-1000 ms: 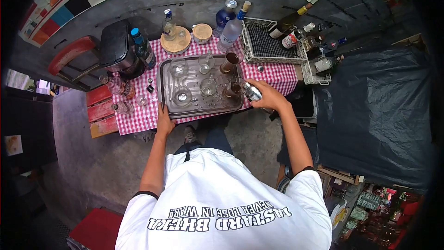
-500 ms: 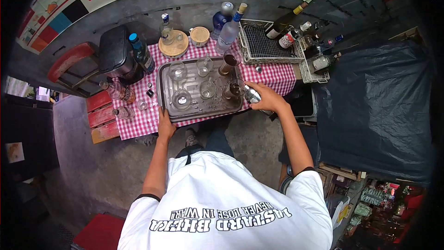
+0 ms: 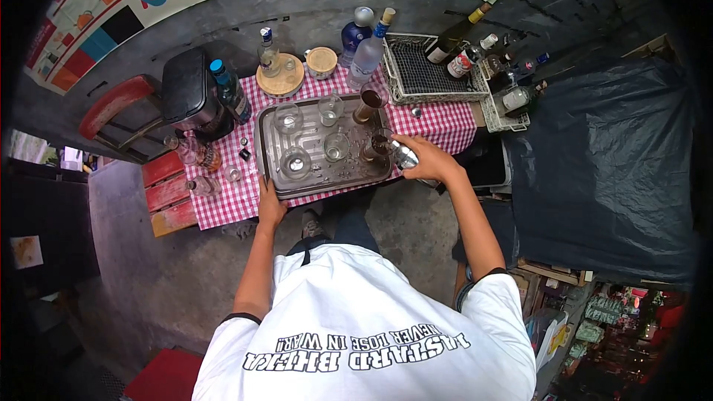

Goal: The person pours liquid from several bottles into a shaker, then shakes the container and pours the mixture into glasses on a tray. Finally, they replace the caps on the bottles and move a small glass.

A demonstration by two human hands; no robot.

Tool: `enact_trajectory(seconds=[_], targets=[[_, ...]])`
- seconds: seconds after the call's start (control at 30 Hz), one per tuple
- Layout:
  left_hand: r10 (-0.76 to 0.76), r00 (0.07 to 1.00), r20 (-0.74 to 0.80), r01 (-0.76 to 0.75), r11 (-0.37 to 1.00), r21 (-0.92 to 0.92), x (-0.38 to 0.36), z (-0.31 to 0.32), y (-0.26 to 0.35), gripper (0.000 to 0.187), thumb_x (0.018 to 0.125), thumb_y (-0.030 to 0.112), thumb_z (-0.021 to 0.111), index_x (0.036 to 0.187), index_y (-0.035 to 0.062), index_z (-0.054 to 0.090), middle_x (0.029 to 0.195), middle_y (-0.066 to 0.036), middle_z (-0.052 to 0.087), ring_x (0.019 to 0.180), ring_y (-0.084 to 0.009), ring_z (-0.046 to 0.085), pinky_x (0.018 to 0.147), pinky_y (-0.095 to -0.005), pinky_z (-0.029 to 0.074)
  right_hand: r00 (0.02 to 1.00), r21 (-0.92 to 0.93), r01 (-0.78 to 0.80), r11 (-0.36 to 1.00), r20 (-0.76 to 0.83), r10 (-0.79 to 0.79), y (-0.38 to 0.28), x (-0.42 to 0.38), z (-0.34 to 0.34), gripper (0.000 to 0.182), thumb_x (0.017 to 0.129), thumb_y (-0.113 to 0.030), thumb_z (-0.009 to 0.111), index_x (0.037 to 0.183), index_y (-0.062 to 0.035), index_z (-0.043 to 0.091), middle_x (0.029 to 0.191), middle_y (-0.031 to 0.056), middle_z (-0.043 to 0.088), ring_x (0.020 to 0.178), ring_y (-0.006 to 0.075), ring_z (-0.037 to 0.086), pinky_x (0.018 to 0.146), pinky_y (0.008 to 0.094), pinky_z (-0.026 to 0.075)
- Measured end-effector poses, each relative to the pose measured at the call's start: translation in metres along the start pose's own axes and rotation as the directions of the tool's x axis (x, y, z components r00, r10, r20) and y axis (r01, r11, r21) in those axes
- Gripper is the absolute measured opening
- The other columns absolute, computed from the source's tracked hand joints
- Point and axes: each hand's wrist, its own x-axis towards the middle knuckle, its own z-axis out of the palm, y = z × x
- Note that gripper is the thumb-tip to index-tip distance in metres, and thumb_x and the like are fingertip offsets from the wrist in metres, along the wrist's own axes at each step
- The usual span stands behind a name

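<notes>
My right hand is closed around a silver metal cocktail shaker, tilted with its end against or close to the rim of a stemmed glass with dark liquid. Any flow between them is too small to make out. Behind that glass stands a second glass of dark liquid. Both are on the right side of a brown metal tray, whose surface is wet with drops. My left hand grips the tray's front left corner, its fingertips partly hidden. Several clear glasses stand on the tray's left and middle.
A checkered cloth covers the table. Bottles and wooden-lidded jars line the back. A wire basket with bottles stands at the right. At the left are a black bin, a blue-capped bottle and small bottles.
The whole view has shifted slightly. My right hand still holds the shaker at the same glass, and my left hand stays on the tray's corner.
</notes>
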Motion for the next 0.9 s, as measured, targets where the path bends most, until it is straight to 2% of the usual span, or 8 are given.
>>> enact_trajectory(seconds=[0.23,0.3,0.6,0.73,0.9], targets=[[0.036,0.999,-0.019,-0.036,0.999,-0.01,-0.001,-0.001,-0.002,0.091,0.065,0.005,0.083,0.142,-0.0062,0.035,0.156,-0.029,0.016,0.14,-0.0452,0.032,0.111,-0.0413,0.039,1.0,0.016,-0.005,1.0,0.031,0.005,-0.01,-0.003,-0.003,0.087,0.068,-0.021,0.074,0.148,-0.0248,0.039,0.12,0.0172,0.056,0.108,0.0369,0.059,0.092,0.0436,0.049],[0.033,0.999,-0.019,-0.034,0.999,-0.012,-0.001,0.0,-0.004,0.091,0.065,0.006,0.083,0.142,-0.0061,0.035,0.156,-0.028,0.016,0.14,-0.0449,0.032,0.112,-0.0414,0.039,0.998,0.044,-0.029,0.999,0.059,0.026,-0.013,-0.002,-0.005,0.09,0.067,-0.024,0.078,0.148,-0.0217,0.04,0.122,0.0236,0.056,0.113,0.0399,0.057,0.097,0.0442,0.048],[-0.009,1.0,-0.002,0.009,1.0,-0.006,0.001,0.001,-0.003,0.091,0.065,0.008,0.083,0.142,-0.0052,0.035,0.156,-0.026,0.017,0.138,-0.0443,0.035,0.109,-0.0418,0.041,0.998,0.052,-0.035,0.998,0.059,0.032,-0.009,-0.002,-0.007,0.089,0.067,-0.023,0.079,0.148,-0.0205,0.041,0.121,0.0227,0.056,0.113,0.04,0.057,0.098,0.0436,0.048],[0.024,0.999,-0.029,-0.023,0.999,0.027,0.001,0.002,-0.004,0.092,0.065,0.011,0.084,0.141,-0.0048,0.036,0.156,-0.026,0.018,0.137,-0.044,0.037,0.108,-0.0424,0.043,0.997,0.034,-0.044,0.998,0.071,0.041,-0.004,0.001,-0.011,0.089,0.067,-0.023,0.078,0.147,-0.0204,0.041,0.122,0.0226,0.056,0.113,0.0403,0.058,0.098,0.0435,0.048],[-0.016,1.0,-0.025,0.016,1.0,0.001,0.002,-0.001,-0.001,0.091,0.064,0.016,0.085,0.14,-0.0048,0.038,0.156,-0.025,0.02,0.134,-0.0434,0.04,0.105,-0.0432,0.045,1.0,0.044,-0.024,0.999,0.015,0.024,0.005,0.008,-0.011,0.085,0.067,-0.02,0.077,0.144,-0.0194,0.042,0.117,0.0202,0.055,0.11,0.039,0.058,0.095,0.0439,0.048]])
